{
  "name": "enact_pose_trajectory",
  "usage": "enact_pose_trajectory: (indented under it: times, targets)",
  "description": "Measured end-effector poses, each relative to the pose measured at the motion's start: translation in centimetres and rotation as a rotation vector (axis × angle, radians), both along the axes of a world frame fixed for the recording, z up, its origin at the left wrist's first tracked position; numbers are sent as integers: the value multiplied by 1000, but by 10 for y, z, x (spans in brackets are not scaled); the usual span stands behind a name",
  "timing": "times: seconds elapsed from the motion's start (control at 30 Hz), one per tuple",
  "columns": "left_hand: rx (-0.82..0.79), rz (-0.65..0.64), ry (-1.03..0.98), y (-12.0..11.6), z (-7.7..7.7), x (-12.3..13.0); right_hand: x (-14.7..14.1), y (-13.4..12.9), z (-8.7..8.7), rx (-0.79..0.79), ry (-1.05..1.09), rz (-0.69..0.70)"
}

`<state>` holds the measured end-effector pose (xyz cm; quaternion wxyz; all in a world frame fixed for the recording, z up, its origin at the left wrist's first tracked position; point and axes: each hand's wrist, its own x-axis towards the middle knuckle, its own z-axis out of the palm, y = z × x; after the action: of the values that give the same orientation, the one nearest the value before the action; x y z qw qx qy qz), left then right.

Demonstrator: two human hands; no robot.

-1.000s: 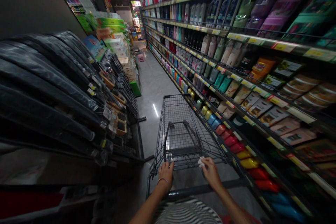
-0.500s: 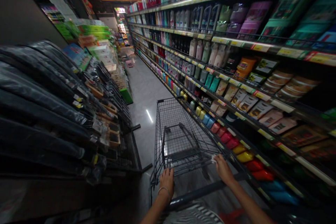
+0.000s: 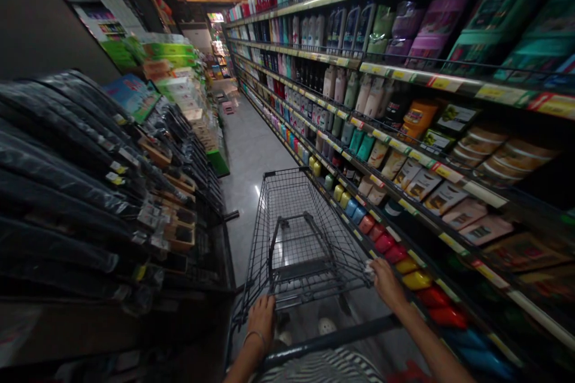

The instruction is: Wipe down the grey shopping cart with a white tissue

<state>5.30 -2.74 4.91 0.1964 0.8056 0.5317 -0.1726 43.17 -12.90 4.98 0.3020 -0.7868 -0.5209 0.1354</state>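
Observation:
A shopping cart [image 3: 296,206] of dark wire mesh stands in front of me, its basket holding no goods. My left hand [image 3: 262,318] is closed over the rear left part of the cart's frame, fingers pointing forward. By the rear right corner of the basket, my right hand [image 3: 387,281] is closed around a small white crumpled thing [image 3: 369,267], perhaps a tissue. How firmly that hand touches the cart is hard to see. The dark push bar [image 3: 332,338] crosses beneath both forearms, close to my striped clothing.
Close along the right run long shelves [image 3: 359,66] of bottles, tubs and pouches with price labels. On the left, plastic-wrapped dark goods [image 3: 67,149] lean on a rack [image 3: 227,251] whose feet jut into the aisle. The grey floor [image 3: 249,137] leads ahead towards a small pink stool [image 3: 228,108].
The cart has swung leftward in view, its front now pointing more straight down the aisle. My left hand moved left with it; my right hand shifted slightly right. Pale shoes now show beneath.

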Motion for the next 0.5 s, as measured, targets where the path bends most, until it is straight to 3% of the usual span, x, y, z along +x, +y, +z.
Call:
enact_pose_trajectory:
  times: [0.13, 0.27, 0.37, 0.5]
  targets:
    - [26, 78, -16, -3, 5, 8, 27, -25, 2, -6, 66, 37]
    - [77, 92, -82, -14, 12, 41, 33, -44, 0, -27, 144, 103]
    - [83, 11, -171, -27, 18, 81, 36, -31, -9, -53, 188, 144]
    - [42, -62, -230, -40, 25, 122, 45, 12, -30, -117, 239, 222]
